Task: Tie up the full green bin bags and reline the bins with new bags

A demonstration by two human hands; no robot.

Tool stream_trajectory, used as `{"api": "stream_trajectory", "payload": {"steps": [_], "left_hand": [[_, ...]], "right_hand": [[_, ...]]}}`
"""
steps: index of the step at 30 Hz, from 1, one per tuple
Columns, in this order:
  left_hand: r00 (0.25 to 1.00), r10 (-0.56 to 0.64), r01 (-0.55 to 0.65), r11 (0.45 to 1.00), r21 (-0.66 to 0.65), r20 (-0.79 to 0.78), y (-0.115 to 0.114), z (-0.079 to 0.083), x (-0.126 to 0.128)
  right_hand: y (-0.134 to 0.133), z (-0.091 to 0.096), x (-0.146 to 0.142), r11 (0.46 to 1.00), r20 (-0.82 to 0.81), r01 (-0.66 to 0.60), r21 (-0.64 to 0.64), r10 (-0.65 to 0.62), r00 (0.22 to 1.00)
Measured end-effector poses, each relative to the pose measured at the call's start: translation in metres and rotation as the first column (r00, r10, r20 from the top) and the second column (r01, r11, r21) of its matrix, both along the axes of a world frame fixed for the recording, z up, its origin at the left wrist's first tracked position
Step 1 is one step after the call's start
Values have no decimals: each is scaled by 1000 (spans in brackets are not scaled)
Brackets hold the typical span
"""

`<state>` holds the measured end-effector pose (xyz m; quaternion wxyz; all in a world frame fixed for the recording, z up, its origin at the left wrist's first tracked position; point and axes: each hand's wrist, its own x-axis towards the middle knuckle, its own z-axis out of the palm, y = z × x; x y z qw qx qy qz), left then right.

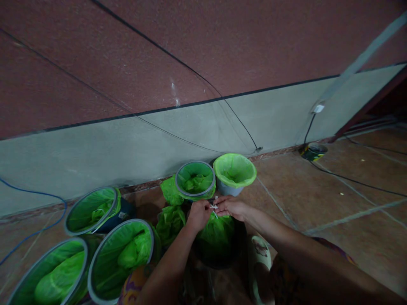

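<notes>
Green plastic bag (pixel 218 237) hangs directly below the fingers, its bulging body down inside a dark round bin (pixel 242 243) and its gathered neck drawn up between the two hands. A thin white tie (pixel 213 206) sits at that neck. The left hand (pixel 199 214) pinches the tie between thumb and bent forefinger; the right hand (pixel 231 206) meets it from the other side, fingers close together and touching the tie, though I cannot tell whether they grip it. Just beyond the fingertips stands a grey-rimmed bin (pixel 177 181) lined in green, and beside it, a little to the right, a pale bucket (pixel 230 190) with a light green liner folded over its edge. Near the left fingers, a crumpled green bag (pixel 171 224) lies on the tiled floor (pixel 280 182). Farther left of the fingers are three more lined bins (pixel 152 243), tilted in view, each with green plastic inside. Below the right fingers, beside the dark bin, is a light-coloured slipper (pixel 261 253). Well off to the right of the fingers, near the wall (pixel 190 131), stands a small tin (pixel 313 152).
</notes>
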<state>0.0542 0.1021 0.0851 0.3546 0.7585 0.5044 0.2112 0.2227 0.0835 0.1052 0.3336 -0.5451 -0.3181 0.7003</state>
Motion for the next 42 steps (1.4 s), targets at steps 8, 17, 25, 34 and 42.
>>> {"api": "stream_trajectory", "payload": {"steps": [8,17,25,34,42], "left_hand": [[1000,25,-26,999,-41,-8,0,4,-4],[998,22,-25,998,-58,-58,-1,8,-6],[979,42,5,974,-227,202,0,2,-3],[951,-13,95,963,-253,309,-5,-8,5],[997,-8,26,973,-229,80,-4,-5,6]], "right_hand": [[4,-6,7,999,155,-37,36,31,987],[3,-7,10,995,159,-69,74,56,986],[0,6,0,994,113,39,106,-51,992],[4,18,1,978,-233,144,148,-107,967],[18,53,29,852,152,43,521,-143,978]]}}
